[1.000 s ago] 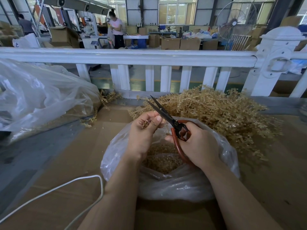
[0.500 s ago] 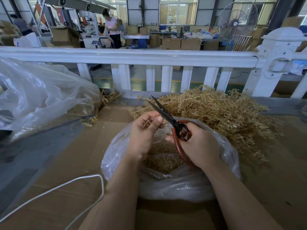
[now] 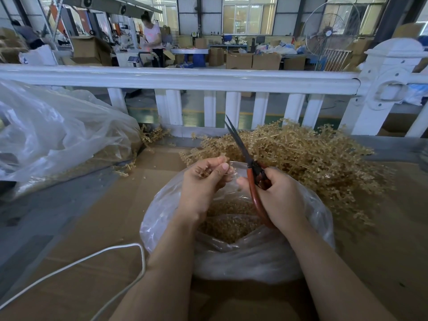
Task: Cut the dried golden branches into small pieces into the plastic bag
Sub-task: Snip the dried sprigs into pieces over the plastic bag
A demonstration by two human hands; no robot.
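- Lying at the far left of the table [image 3: 81, 228], a large clear bag [image 3: 58, 137] holds golden scraps.
- Left hand [image 3: 203, 181]: its grip pinches a short golden sprig [image 3: 203, 171] between thumb and fingertips, above the open plastic bag [image 3: 243, 258] of cut pieces.
- Right hand [image 3: 282, 195]: its grip curls round the red-handled scissors [image 3: 251, 172], blades together, pointing up, just right of the sprig.
- Uncut dried golden branches [image 3: 312, 158] are heaped behind the bag, to the right.

Bright daylight enters through the far windows [image 3: 246, 17], slightly overexposed; wide-angle distortion bows the white railing [image 3: 180, 77]; shadows stay soft.
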